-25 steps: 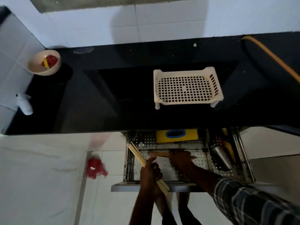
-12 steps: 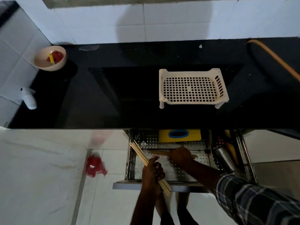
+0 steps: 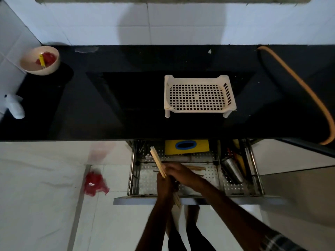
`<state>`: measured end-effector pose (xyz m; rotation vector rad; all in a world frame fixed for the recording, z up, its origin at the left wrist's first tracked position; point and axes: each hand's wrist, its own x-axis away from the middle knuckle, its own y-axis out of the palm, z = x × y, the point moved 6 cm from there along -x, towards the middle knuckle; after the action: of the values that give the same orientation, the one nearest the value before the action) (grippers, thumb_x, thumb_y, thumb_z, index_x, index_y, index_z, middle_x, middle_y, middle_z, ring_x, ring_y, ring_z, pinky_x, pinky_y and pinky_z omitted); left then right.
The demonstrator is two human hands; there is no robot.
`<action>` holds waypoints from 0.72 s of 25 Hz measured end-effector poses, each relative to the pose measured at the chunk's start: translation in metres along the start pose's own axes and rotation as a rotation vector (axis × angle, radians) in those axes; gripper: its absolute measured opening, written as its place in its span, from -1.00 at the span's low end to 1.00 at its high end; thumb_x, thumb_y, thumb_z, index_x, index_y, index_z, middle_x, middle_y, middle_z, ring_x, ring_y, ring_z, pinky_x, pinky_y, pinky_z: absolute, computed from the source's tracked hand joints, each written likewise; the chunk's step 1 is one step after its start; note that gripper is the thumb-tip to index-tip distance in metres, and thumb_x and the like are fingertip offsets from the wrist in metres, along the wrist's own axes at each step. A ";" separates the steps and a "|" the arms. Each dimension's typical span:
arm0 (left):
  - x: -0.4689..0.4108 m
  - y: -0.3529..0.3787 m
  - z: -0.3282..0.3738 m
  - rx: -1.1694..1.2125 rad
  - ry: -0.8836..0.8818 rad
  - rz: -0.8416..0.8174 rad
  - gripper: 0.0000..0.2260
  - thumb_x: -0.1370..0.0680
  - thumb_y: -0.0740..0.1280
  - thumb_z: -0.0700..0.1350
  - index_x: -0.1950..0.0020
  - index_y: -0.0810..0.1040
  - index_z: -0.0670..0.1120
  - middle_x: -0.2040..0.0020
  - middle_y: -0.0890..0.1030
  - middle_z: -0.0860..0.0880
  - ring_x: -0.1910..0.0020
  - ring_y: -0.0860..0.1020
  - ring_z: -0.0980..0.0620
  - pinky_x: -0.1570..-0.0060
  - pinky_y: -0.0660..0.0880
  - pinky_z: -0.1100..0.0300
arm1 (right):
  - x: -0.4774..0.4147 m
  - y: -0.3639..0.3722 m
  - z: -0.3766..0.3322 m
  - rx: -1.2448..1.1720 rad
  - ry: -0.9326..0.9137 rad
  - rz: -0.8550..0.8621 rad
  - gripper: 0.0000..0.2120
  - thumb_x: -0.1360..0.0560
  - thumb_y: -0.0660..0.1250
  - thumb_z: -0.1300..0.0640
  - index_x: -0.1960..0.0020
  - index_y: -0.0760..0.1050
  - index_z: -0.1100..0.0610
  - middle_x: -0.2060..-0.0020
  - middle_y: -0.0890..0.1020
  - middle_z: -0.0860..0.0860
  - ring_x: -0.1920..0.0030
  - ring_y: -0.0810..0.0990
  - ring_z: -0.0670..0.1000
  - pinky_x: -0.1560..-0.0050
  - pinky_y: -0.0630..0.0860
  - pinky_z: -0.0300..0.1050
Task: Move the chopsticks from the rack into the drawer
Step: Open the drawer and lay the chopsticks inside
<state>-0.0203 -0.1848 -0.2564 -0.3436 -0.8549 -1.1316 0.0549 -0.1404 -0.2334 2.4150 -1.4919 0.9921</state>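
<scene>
Steel drawer [image 3: 135, 171]: standing pulled out below the black counter edge, lower centre of the frame; its perforated floor is carrying a few loose chopsticks [image 3: 196, 167] lying crosswise just right of my hands.
Drawer back section: holding a yellow box [image 3: 186, 147] with a blue oval opening.
Drawer right compartment: holding a steel cup [image 3: 232, 172] lying tilted, with yellow and red utensils beside it that I cannot make out.
Cream rack [image 3: 199, 96]: sitting on the black counter [image 3: 108, 105] above the drawer, upper centre-right, its grid floor showing bare.
Beige bowl [image 3: 40, 60]: sitting at the counter's upper left corner, with something red and a yellow stick in it.
Orange hose [image 3: 308, 91]: curving down the right end of the counter.
Open room: bare perforated floor is lying to the left of and in front of my hands inside the drawer's main bay; the counter edge is overhanging the drawer's back section.
Floor: a red crumpled thing [image 3: 95, 182] is lying on the white tiles left of the drawer.
Left hand [image 3: 165, 183]: gripping a bundle of chopsticks [image 3: 157, 161] in a closed fist over the drawer's front, the sticks slanting toward the upper left.
Right hand [image 3: 178, 173]: reaching across, fingers curled and touching the bundle just above my left fist; whether it is gripping anything I cannot tell.
</scene>
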 end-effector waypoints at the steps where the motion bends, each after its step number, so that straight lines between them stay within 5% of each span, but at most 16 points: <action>1: 0.004 0.010 -0.001 0.068 0.000 -0.038 -0.72 -0.67 0.05 -0.11 -0.02 0.47 -0.26 0.27 0.50 -0.13 0.27 0.52 0.01 0.36 0.49 0.23 | 0.001 0.005 0.001 0.089 0.028 -0.038 -0.66 -0.55 0.22 -0.13 -0.15 0.55 0.06 -0.04 0.60 0.06 -0.04 0.58 0.01 -0.04 0.51 -0.08; 3: 0.008 0.021 -0.006 0.177 -0.048 -0.070 -0.67 -0.68 -0.04 -0.07 0.05 0.43 -0.21 0.22 0.42 -0.15 0.18 0.46 0.01 0.22 0.45 0.20 | 0.000 0.002 0.001 0.256 0.076 -0.018 -0.61 -0.56 0.19 -0.13 -0.19 0.52 0.13 -0.14 0.55 0.18 -0.12 0.55 0.13 -0.11 0.46 -0.03; 7: 0.003 0.015 -0.009 -0.131 0.031 -0.145 -0.58 -0.46 0.22 0.14 -0.05 0.34 -0.20 0.18 0.47 -0.17 0.22 0.52 0.01 0.29 0.48 0.21 | -0.001 -0.005 -0.005 0.328 0.146 -0.004 -0.59 -0.62 0.10 -0.01 -0.36 0.38 0.19 -0.26 0.51 0.21 -0.21 0.50 0.20 -0.15 0.44 0.00; 11: 0.010 0.013 -0.001 -0.377 0.112 -0.317 -0.50 -0.47 0.43 -0.18 -0.31 0.25 -0.13 -0.12 0.60 -0.29 0.01 0.66 -0.11 0.09 0.61 0.08 | -0.007 -0.026 -0.013 0.306 0.067 0.112 -0.76 -0.63 0.10 0.12 -0.21 0.37 0.21 0.06 0.59 0.19 0.17 0.58 0.11 0.23 0.42 -0.08; 13: 0.019 0.010 0.004 -0.392 0.150 -0.334 -0.51 -0.49 0.42 -0.25 -0.31 0.26 -0.05 -0.10 0.64 -0.22 -0.04 0.64 -0.08 0.03 0.59 0.14 | -0.012 -0.037 -0.009 0.427 0.019 0.111 -0.83 -0.60 0.17 0.15 -0.15 0.34 0.21 0.17 0.54 0.12 0.27 0.56 0.09 0.35 0.38 -0.11; 18: 0.026 -0.021 0.017 -0.579 0.531 -0.064 -0.76 -0.54 0.33 -0.21 -0.06 0.44 0.12 0.16 0.62 0.09 0.19 0.59 0.27 0.17 0.48 0.28 | -0.011 -0.010 0.044 0.809 0.010 -0.151 -0.75 -0.56 0.23 0.10 -0.22 0.44 0.08 0.06 0.61 0.05 0.05 0.57 0.11 0.14 0.47 -0.07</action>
<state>-0.0421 -0.1997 -0.2293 -0.4613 -0.0589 -1.4344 0.0806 -0.1460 -0.2721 2.9405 -0.9803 1.8308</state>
